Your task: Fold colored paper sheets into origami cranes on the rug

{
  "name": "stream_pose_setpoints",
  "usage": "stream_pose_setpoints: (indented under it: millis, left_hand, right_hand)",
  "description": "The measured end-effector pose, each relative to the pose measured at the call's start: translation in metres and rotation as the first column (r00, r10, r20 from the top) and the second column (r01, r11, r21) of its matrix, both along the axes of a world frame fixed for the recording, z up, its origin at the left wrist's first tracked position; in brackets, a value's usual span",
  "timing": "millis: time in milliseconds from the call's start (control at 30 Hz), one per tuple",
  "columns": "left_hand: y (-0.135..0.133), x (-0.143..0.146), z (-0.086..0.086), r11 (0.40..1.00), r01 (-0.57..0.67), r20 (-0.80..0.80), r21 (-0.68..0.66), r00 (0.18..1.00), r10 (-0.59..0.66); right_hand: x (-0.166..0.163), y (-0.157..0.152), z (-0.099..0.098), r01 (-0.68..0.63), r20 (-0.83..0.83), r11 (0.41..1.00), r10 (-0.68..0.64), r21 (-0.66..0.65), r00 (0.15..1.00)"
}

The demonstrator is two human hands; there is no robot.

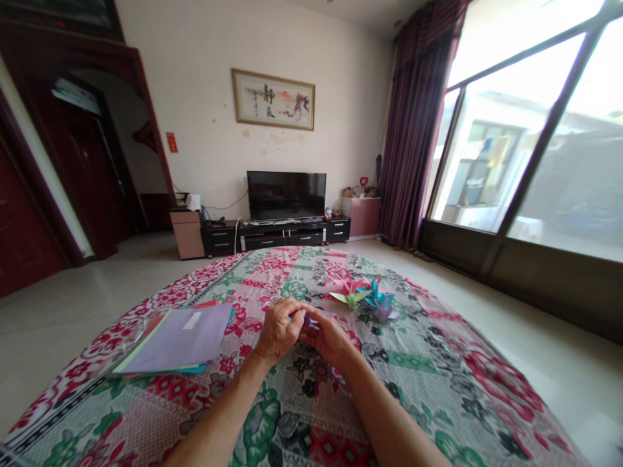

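Note:
A small piece of folded purple paper (308, 320) is held between my two hands above the middle of the table, mostly hidden by the fingers. My left hand (282, 329) has its fingers curled and pinched on the paper's left side. From the other side my right hand (327, 334) grips it, thumb and fingers closed near the left fingertips. Just beyond and to the right stand several folded paper cranes: a light green one (351, 298), a blue one (377, 292) and a pale purple one (385, 310), with pink paper behind them.
On the left lies a stack of coloured paper sheets (175, 344), purple on top with a small white label. A patterned cloth (263, 415) covers the round table. Across the room are a television (287, 194) on a low cabinet, and a window with a dark curtain (413, 130).

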State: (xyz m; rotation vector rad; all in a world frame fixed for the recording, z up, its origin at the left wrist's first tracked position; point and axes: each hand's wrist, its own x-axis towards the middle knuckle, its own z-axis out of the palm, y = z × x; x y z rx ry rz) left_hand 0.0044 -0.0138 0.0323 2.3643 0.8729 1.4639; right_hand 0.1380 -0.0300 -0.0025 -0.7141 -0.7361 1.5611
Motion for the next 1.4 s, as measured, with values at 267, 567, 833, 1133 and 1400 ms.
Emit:
stream_pose_setpoints:
  millis: [267, 567, 833, 1133, 1400]
  left_hand:
    - [0.0017, -0.0034, 0.0006, 0.998, 0.002, 0.011, -0.063, 1.0, -0.001]
    - [-0.0005, -0.0041, 0.0046, 0.974, 0.089, 0.071, -0.208, 0.995, -0.075]
    - [0.0013, -0.004, 0.0029, 0.958, 0.119, 0.089, -0.261, 0.991, -0.099]
    - [0.0016, -0.0045, 0.003, 0.961, 0.125, 0.091, -0.247, 0.99, -0.106]
    - [0.0058, -0.0058, 0.0007, 0.983, 0.074, 0.021, -0.166, 0.997, -0.071]
  right_hand:
    - [-0.0005, 0.0, 0.0014, 0.011, 0.016, 1.0, -0.011, -0.025, 1.0]
    - [-0.0011, -0.0007, 0.0016, 0.03, 0.022, 0.999, -0.03, -0.012, 0.999]
    - [-0.0016, 0.0026, -0.0023, 0.044, 0.005, 0.999, -0.044, 0.01, 0.999]
    - [-0.0016, 0.004, -0.0042, 0.067, -0.005, 0.997, -0.067, 0.04, 0.998]
    - [-0.0023, 0.0023, -0.0008, 0.076, -0.012, 0.997, -0.076, 0.02, 0.997]
